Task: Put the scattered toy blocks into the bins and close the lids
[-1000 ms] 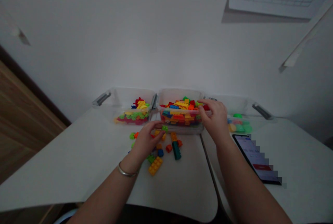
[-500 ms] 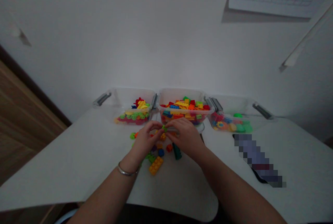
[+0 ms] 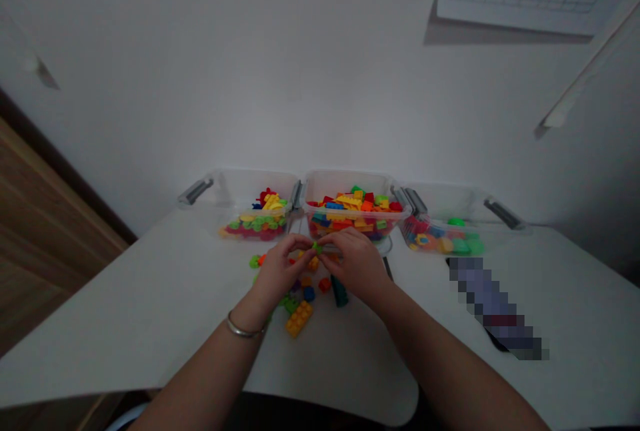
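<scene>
My left hand (image 3: 283,272) and my right hand (image 3: 354,267) meet above the table, their fingertips pinching a small lime-green plastic building brick (image 3: 317,247) between them. A thin metal bangle (image 3: 243,328) circles my left wrist. Under and around my hands lie loose bricks, among them a long yellow-orange brick (image 3: 299,319), a dark teal brick (image 3: 341,294), a blue brick (image 3: 309,293) and an orange-red brick (image 3: 325,285). My hands partly hide several others.
Three clear plastic bins with grey latches stand in a row along the wall: a left bin (image 3: 253,189), a middle bin (image 3: 345,185) and a right bin (image 3: 440,203), all holding colourful pieces. A phone (image 3: 493,304), blurred out, lies on the white table (image 3: 125,311), right of my hands.
Since the oldest frame, my right hand has moved left from the middle bin to the green brick, which both hands now pinch. Little has changed in the last half second.
</scene>
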`<state>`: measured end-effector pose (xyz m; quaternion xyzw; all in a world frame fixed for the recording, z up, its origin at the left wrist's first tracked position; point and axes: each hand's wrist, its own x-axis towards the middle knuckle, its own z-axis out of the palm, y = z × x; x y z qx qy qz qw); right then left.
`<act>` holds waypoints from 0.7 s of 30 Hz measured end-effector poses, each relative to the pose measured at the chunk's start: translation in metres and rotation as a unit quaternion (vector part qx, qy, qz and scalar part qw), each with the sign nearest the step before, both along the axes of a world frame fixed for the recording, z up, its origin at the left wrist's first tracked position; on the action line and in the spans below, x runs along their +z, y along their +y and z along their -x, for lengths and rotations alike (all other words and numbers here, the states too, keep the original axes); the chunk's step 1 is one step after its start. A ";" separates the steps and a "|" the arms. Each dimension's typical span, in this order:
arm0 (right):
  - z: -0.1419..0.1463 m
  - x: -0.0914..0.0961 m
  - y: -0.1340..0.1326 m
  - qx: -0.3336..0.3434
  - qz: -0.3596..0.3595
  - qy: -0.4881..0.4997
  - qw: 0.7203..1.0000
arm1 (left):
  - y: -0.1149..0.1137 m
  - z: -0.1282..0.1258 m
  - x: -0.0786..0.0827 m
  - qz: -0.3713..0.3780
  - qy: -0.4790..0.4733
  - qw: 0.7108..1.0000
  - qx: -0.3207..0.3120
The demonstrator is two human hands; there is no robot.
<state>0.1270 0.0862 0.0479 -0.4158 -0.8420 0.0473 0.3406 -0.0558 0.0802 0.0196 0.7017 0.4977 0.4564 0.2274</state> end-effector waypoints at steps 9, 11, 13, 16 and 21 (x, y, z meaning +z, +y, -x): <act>-0.005 0.003 0.003 0.017 0.028 0.071 0.997 | -0.006 -0.002 0.003 -0.036 0.010 0.999 -0.032; -0.011 0.011 0.004 0.012 0.005 0.076 0.997 | -0.006 -0.002 0.002 -0.044 0.018 0.998 -0.037; -0.021 0.021 0.006 -0.010 -0.038 0.088 0.995 | -0.006 -0.002 0.002 -0.049 0.039 0.997 -0.040; -0.043 0.034 0.012 -0.069 -0.119 0.106 0.985 | -0.006 -0.001 0.003 -0.050 0.074 0.996 -0.030; -0.075 0.040 0.028 -0.161 -0.145 0.137 0.967 | -0.005 -0.002 0.003 -0.059 0.106 0.992 -0.023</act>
